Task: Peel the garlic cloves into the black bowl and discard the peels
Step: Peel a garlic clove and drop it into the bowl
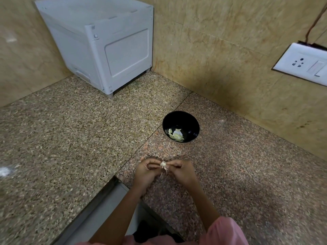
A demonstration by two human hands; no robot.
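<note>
A black bowl (180,126) stands on the speckled granite counter (70,138), with several pale peeled garlic cloves (176,134) at its bottom. Nearer to me, just above the counter, my left hand (146,171) and my right hand (181,170) meet fingertip to fingertip. Both pinch one small garlic clove (163,165) between them, and thin papery peel hangs down from it. The hands are below and slightly left of the bowl, apart from it.
A white box-shaped appliance (104,46) stands in the far corner against beige tiled walls. A white socket plate (302,64) sits on the right wall. The counter's front edge (99,198) cuts inward just left of my forearms.
</note>
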